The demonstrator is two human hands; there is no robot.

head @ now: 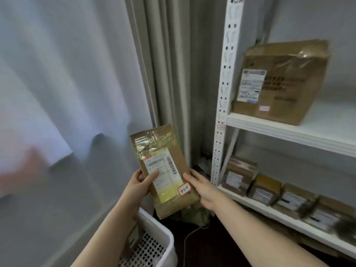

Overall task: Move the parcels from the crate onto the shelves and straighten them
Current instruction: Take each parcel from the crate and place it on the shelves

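Note:
I hold a long flat brown parcel (pixel 163 170) upright in front of me, wrapped in clear tape, with a white label and a red-edged sticker. My left hand (pixel 137 185) grips its left edge, thumb on the label. My right hand (pixel 202 187) grips its right edge. The white perforated crate (pixel 163 239) stands below my left forearm; something brown shows inside it. To the right is the white shelf unit (pixel 289 130). A large brown box (pixel 279 81) sits on its upper shelf. Several small parcels (pixel 265 187) stand in a row on the lower shelf.
Grey curtains (pixel 173 74) hang behind the parcel and a pale wall fills the left. The shelf's perforated white upright (pixel 223 112) stands just right of the parcel. A cable (pixel 187 239) lies on the dark floor by the crate. A blurred shape shows at far left.

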